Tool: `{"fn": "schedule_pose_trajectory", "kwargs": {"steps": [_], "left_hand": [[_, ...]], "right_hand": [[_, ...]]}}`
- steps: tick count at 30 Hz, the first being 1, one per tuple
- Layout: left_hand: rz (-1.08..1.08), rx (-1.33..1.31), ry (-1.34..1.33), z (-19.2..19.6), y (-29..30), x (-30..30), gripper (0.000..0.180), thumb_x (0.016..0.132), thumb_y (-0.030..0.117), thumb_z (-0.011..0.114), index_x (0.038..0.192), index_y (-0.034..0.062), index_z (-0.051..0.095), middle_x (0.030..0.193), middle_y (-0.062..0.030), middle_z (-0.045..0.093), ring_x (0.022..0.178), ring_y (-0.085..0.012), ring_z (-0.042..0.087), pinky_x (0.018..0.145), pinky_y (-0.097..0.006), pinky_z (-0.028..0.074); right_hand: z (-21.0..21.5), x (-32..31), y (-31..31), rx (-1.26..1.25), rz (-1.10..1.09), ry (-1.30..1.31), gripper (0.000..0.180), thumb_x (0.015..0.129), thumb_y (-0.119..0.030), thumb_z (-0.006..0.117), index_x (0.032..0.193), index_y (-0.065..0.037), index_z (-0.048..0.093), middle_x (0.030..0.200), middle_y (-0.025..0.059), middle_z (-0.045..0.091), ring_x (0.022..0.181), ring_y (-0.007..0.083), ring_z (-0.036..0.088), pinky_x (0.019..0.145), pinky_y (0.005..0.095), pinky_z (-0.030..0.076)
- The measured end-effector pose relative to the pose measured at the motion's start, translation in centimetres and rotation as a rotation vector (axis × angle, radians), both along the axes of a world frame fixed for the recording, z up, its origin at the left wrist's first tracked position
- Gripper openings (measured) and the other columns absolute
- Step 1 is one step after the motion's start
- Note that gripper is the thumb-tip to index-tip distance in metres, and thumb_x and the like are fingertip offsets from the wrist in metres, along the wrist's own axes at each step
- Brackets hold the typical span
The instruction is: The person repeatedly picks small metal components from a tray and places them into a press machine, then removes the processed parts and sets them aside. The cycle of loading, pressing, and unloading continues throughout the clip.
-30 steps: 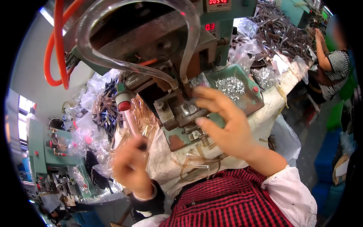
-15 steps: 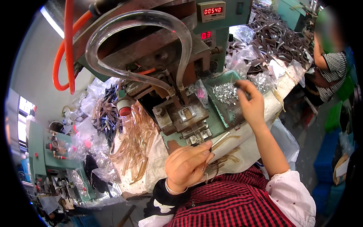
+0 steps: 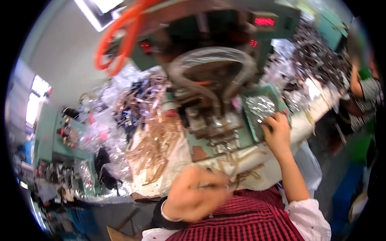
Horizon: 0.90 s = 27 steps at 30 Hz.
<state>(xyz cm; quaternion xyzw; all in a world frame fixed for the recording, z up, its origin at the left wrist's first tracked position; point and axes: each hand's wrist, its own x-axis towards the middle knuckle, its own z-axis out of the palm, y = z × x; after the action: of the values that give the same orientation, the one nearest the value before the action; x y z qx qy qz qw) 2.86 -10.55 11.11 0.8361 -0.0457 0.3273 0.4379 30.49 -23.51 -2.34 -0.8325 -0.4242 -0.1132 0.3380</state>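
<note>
My left hand (image 3: 197, 195) is smeared by motion in front of the red-and-black checked apron. Its fingers are closed round a thin object that is too blurred to name. At the near right part of a green tray (image 3: 254, 134), my right hand (image 3: 278, 134) has its fingers curled into a pinch. What its fingertips hold, if anything, cannot be made out. Small shiny metal pieces (image 3: 260, 105) lie in the tray. Left of it stands a press machine, blurred, with a metal die block (image 3: 219, 126) and a looped clear hose (image 3: 209, 52).
Amber strips (image 3: 157, 150) are heaped on the left of the cloth-covered table, with clear plastic bags (image 3: 106, 136) beyond. More strips (image 3: 249, 174) lie near the front edge. Dark strips (image 3: 317, 56) pile up at far right, near another person (image 3: 364, 90).
My left hand has moved down toward the apron, away from the die. The right hand has lowered at the tray and its fingers have curled in. The view has shifted.
</note>
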Motion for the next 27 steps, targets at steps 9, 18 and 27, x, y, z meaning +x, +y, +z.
{"fn": "schedule_pose_trajectory", "kwargs": {"steps": [9, 18, 27], "left_hand": [[-1.143, -0.306, -0.001, 2.2, -4.3, 0.0, 0.026, 0.101, 0.019, 0.055, 0.098, -0.0057, 0.06, 0.096, -0.0225, 0.057, 0.09, -0.0417, 0.058, 0.076, -0.048, 0.048], [0.912, -0.016, 0.402, -7.5, 12.0, -5.6, 0.018, 0.083, 0.016, 0.077, 0.091, 0.0001, 0.073, 0.089, -0.0122, 0.068, 0.082, -0.0278, 0.066, 0.074, -0.034, 0.052], [1.266, 0.149, 0.647, -14.8, 16.3, -4.3, 0.019, 0.082, 0.027, 0.077, 0.08, 0.0084, 0.07, 0.084, -0.0124, 0.069, 0.084, -0.0335, 0.068, 0.072, -0.046, 0.053]], "right_hand": [[-1.4, 0.0, 3.2, 0.31, 0.037, 0.278, 0.009, 0.094, 0.0, 0.065, 0.102, 0.002, 0.066, 0.093, 0.0084, 0.067, 0.087, 0.0183, 0.063, 0.082, 0.031, 0.05], [-3.0, -0.3, -4.0, 0.453, -0.081, 0.464, 0.012, 0.097, -0.001, 0.062, 0.107, 0.003, 0.068, 0.106, 0.0064, 0.068, 0.1, 0.0152, 0.062, 0.092, 0.0276, 0.047], [6.0, -5.0, 7.7, 0.573, 0.326, 0.607, 0.024, 0.09, 0.004, 0.066, 0.114, 0.003, 0.064, 0.102, 0.0061, 0.067, 0.095, 0.0142, 0.06, 0.091, 0.0276, 0.047]]}}
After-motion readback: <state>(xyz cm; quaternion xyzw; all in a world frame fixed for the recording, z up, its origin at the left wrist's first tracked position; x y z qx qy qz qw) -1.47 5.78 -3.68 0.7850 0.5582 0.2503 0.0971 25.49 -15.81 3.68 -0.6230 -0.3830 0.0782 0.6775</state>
